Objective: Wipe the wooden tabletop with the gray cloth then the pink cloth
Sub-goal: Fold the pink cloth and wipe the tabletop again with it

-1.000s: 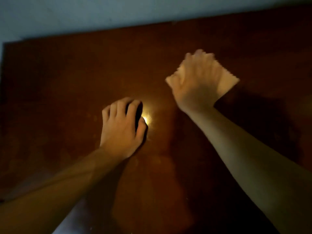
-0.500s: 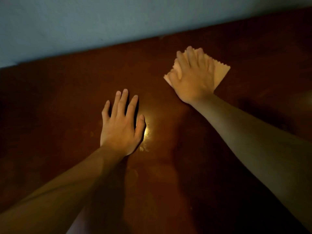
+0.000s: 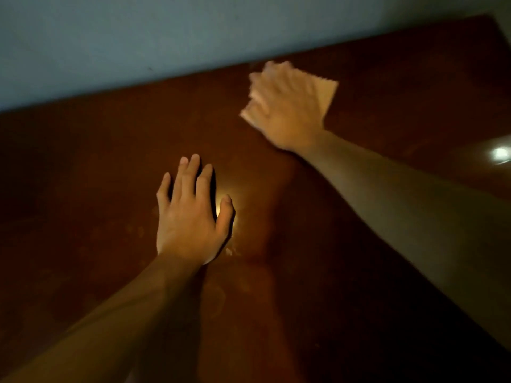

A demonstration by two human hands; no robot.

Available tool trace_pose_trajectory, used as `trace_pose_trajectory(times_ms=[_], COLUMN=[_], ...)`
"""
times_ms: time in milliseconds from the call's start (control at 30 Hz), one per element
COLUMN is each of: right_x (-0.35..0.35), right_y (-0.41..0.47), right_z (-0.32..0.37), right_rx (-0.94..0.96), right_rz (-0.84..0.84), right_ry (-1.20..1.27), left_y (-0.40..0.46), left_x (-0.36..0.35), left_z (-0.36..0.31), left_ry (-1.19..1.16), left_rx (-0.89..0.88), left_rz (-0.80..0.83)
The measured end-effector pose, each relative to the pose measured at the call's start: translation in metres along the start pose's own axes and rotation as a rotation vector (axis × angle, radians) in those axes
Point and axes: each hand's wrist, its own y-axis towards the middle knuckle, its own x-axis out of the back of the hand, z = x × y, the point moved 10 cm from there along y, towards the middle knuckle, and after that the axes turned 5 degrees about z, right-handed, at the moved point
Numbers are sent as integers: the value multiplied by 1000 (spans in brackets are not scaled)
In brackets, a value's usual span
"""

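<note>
While the light is poor and the far hand is blurred, the step in hand can still be judged: the second wipe, with the pink cloth (image 3: 325, 91), appears to be under way. That cloth is seen at about one o'clock on the wooden tabletop (image 3: 96, 175), close to the far edge where the blue-grey wall (image 3: 138, 37) begins. It is pressed flat beneath the right hand (image 3: 284, 106), whose fingers seem to be spread over it rather than closed round it, though the blur leaves this uncertain. Only a corner and a strip of the cloth are left showing.

The left hand (image 3: 190, 217) is laid flat near the centre, fingers straight and slightly fanned, nothing held, apparently as a brace. A bright reflection (image 3: 221, 208) is caught just beside its thumb, and another glare spot (image 3: 500, 154) at three o'clock.

No gray cloth can be seen. Faint smears are visible toward six o'clock, so the next strokes would probably need to be drawn back toward the near edge, with even pressure kept so the cloth does not bunch.
</note>
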Motion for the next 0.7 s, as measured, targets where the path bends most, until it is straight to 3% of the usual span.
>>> trace_pose_trajectory(times_ms=[100,200,333,400,500,633,700], right_x=[-11,-4,-5,-10,-4,-1,-9], right_y=[4,19,10,1,1,0,-9], right_z=[-41,-13,95,108,75,-31,-48], right_rx=[-191,-299,51,126,142,-101,-200], right_rz=[47,31,42,57,40,-4,33], right_ry=[74,121,88,127,57,61,73], left_y=[0,0,1,0,1,0,0], left_x=[0,0,1,1,2,3,3], left_z=[1,1,3,4,3,3,3], left_ry=[-4,-13,-23,-25,-31,-54,-54], left_rx=[-4,-11,-10,-11,-14,-25,-20], left_rz=[-13,-31,-62,-72,-78,-87,-71])
